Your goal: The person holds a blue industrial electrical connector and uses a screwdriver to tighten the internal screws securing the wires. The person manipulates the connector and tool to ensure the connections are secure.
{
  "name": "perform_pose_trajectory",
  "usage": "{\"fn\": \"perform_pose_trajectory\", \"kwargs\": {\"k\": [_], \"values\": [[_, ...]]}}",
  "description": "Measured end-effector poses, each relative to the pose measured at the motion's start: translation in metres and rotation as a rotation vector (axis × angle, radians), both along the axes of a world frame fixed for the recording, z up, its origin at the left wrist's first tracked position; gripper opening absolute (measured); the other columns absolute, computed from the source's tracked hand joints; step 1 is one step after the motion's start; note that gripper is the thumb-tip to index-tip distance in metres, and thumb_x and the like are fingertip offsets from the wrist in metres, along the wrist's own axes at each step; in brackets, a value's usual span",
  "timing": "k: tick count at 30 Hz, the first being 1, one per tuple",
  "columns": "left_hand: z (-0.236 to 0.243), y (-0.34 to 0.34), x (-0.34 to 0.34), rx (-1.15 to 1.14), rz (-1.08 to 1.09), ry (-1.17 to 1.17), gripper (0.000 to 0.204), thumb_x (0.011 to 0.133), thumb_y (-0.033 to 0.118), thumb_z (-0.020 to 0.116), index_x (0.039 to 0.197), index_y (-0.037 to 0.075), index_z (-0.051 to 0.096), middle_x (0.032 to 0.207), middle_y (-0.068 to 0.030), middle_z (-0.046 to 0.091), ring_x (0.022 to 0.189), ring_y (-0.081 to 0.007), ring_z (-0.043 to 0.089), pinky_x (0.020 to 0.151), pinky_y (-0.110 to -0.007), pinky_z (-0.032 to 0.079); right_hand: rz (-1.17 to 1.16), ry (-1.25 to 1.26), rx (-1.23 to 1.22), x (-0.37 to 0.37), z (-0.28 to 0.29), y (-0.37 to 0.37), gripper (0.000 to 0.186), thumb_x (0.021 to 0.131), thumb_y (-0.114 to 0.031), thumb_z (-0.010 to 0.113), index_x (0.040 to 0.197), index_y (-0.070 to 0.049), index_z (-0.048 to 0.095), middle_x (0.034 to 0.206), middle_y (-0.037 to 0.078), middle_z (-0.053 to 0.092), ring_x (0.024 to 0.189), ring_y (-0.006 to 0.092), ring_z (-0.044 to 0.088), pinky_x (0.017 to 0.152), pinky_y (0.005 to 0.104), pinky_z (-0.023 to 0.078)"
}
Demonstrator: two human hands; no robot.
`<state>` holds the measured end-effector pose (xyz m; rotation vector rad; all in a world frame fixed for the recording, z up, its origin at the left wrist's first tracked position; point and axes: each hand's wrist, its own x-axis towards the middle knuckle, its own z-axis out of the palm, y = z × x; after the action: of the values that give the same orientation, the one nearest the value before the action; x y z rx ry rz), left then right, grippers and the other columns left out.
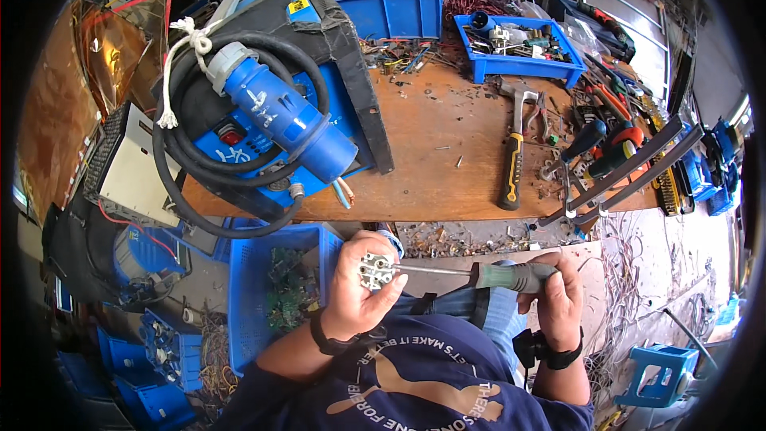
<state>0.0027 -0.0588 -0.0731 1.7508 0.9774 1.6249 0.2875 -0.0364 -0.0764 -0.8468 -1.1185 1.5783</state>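
In front of my body, my left hand [363, 287] is closed around a small pale connector part [375, 270] with several round metal terminals facing right. My right hand [554, 291] grips the dark green handle of a screwdriver [511, 276]. The screwdriver lies nearly level, its shaft pointing left, and the tip reaches the connector part at my left fingers. Whether the tip sits in a screw is too small to tell. Beyond my left hand, a large blue industrial plug [279, 116] with a thick black cable rests on a blue and black machine [351, 112].
On the wooden bench [431, 152] lie a hammer [515, 148], pliers [541, 116] and several screwdrivers at the right. A blue tray [523, 68] of small parts stands at the back. Left of my knees is a blue crate [247, 295] with green circuit boards. Wires litter the floor.
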Motion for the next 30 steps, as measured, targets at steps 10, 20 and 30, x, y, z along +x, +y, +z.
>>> {"fn": "perform_pose_trajectory", "kwargs": {"k": [10, 20, 30], "values": [[0.001, -0.005, -0.003, 0.000, 0.033, 0.002, 0.035, 0.080, 0.000, 0.062, 0.107, 0.004, 0.041, 0.093, -0.0123, 0.048, 0.081, -0.0181, 0.050, 0.074, -0.031, 0.043, 0.049, 0.028, -0.023, -0.001, 0.003, -0.001, 0.059, 0.080, -0.034, 0.070, 0.117, 0.003, 0.043, 0.092, 0.016, 0.060, 0.063, 0.0207, 0.061, 0.053, 0.0280, 0.049], [0.002, -0.010, -0.009, 0.004, 0.045, 0.048, 0.037, 0.079, -0.001, 0.062, 0.108, 0.005, 0.040, 0.093, -0.0121, 0.048, 0.082, -0.0174, 0.050, 0.074, -0.030, 0.043, -0.090, 0.066, 0.022, -0.028, 0.022, -0.008, 0.055, 0.084, -0.038, 0.065, 0.113, 0.004, 0.045, 0.089, 0.017, 0.061, 0.064, 0.0219, 0.061, 0.053, 0.0299, 0.051], [0.001, -0.011, -0.011, -0.003, 0.035, 0.035, 0.037, 0.079, -0.002, 0.062, 0.108, 0.005, 0.040, 0.093, -0.0123, 0.048, 0.081, -0.0168, 0.051, 0.073, -0.029, 0.043, -0.171, 0.017, 0.118, -0.039, 0.029, -0.006, 0.050, 0.085, -0.037, 0.063, 0.109, 0.003, 0.047, 0.085, 0.014, 0.061, 0.062, 0.0190, 0.060, 0.052, 0.0278, 0.049]]}}
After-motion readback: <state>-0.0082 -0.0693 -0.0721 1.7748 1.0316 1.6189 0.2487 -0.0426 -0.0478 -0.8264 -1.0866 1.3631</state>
